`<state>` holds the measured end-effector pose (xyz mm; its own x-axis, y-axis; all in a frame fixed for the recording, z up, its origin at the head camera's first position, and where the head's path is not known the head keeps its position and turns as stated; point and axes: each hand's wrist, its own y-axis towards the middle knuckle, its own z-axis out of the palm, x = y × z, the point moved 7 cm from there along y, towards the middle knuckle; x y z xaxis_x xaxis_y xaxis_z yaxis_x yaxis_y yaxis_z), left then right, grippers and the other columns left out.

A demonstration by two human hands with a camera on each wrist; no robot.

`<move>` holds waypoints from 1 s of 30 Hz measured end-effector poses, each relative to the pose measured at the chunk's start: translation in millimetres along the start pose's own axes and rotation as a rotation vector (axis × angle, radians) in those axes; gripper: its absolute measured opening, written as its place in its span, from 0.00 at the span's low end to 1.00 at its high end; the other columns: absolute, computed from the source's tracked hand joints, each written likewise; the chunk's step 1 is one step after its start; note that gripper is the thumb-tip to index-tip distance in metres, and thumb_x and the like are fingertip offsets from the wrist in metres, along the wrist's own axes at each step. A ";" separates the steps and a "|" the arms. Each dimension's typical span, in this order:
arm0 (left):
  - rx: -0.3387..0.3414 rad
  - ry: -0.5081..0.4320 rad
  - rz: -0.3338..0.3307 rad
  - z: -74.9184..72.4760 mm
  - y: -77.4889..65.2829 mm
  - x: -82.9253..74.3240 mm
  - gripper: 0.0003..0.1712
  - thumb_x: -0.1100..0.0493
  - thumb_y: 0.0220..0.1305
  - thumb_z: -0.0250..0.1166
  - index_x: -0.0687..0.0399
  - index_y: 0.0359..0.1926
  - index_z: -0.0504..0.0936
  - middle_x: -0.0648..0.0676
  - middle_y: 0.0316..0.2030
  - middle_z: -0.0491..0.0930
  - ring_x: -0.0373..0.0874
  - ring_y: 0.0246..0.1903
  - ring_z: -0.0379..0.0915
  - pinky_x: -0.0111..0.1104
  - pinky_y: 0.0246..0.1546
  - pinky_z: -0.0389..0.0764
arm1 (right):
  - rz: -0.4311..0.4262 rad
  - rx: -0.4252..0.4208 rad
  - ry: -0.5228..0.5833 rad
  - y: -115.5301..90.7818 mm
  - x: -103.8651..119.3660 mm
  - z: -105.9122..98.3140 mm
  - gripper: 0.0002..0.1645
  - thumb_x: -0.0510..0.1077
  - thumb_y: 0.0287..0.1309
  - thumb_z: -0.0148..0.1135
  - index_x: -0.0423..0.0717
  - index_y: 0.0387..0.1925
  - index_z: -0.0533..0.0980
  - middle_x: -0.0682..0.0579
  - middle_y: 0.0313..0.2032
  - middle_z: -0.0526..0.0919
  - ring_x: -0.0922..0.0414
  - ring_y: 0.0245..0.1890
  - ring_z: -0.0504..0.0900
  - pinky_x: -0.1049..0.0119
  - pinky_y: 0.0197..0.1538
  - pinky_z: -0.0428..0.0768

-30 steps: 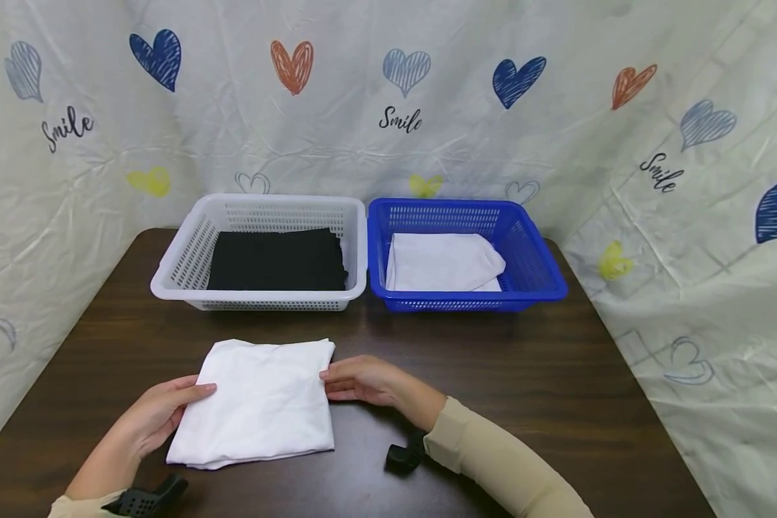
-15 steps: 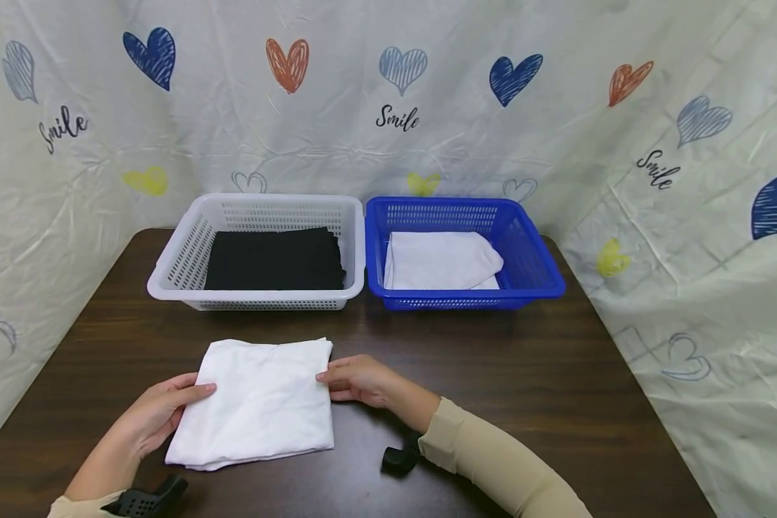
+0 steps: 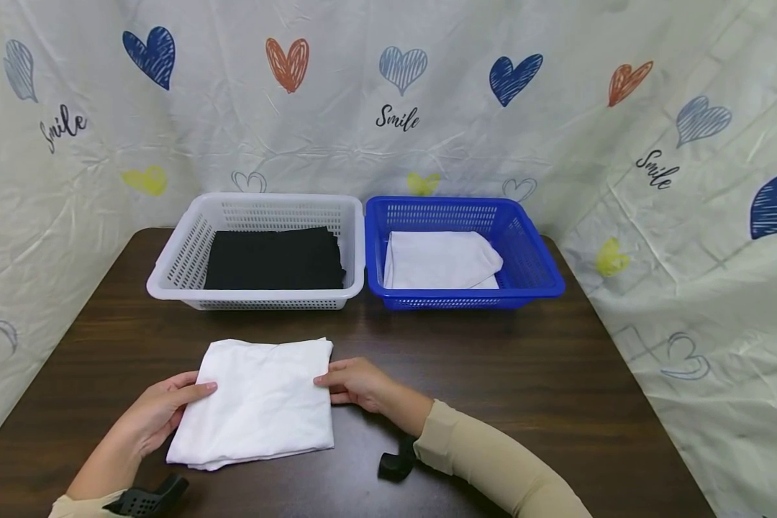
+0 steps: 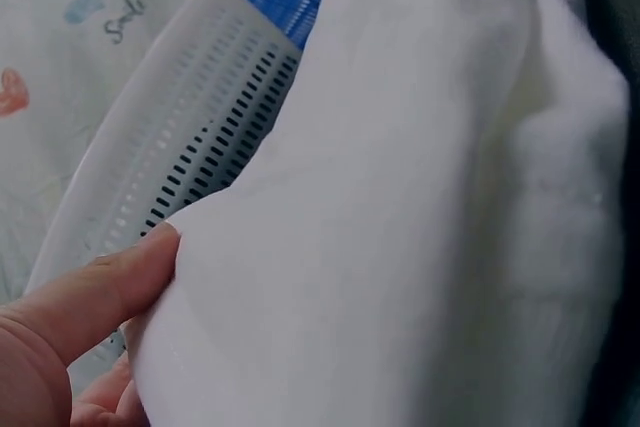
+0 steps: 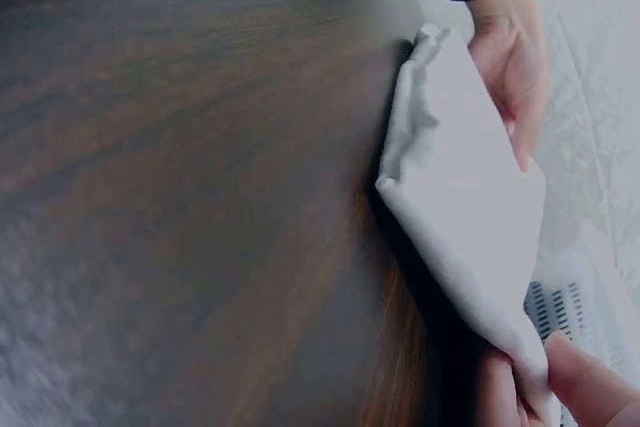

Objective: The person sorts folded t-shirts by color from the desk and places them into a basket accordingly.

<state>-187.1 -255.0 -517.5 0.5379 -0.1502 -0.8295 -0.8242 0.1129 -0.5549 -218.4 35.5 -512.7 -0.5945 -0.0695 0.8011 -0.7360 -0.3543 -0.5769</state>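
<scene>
Folded white cloth [image 3: 259,403]: roughly square, nearer left edge of table [image 3: 492,367] than right, directly between left hand [image 3: 158,414] and right hand [image 3: 360,385], pinched by both.

Cloth [image 3: 259,403] before left basket [image 3: 259,295], right basket [image 3: 466,294] alongside, table [image 3: 524,367] beneath.

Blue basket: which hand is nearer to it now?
Right. The right hand pinches the right edge of the folded white cloth, in front of the left end of the blue basket; the left hand, at the cloth's left edge, is farther off leftward.
</scene>
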 end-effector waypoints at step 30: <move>-0.103 0.063 -0.030 -6.8 -3.0 -3.2 0.38 0.47 0.64 0.69 0.66 0.66 0.67 0.43 0.34 0.83 0.40 0.34 0.82 0.35 0.38 0.87 | -0.001 -0.028 0.031 2.1 -3.1 3.1 0.16 0.37 0.62 0.66 0.33 0.50 0.81 0.47 0.37 0.89 0.59 0.34 0.87 0.57 0.47 0.87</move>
<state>-187.5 -261.6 -512.8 0.5534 -0.2141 -0.8050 -0.8233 0.0060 -0.5676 -217.1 32.1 -515.9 -0.6032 -0.0403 0.7965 -0.7452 -0.3276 -0.5809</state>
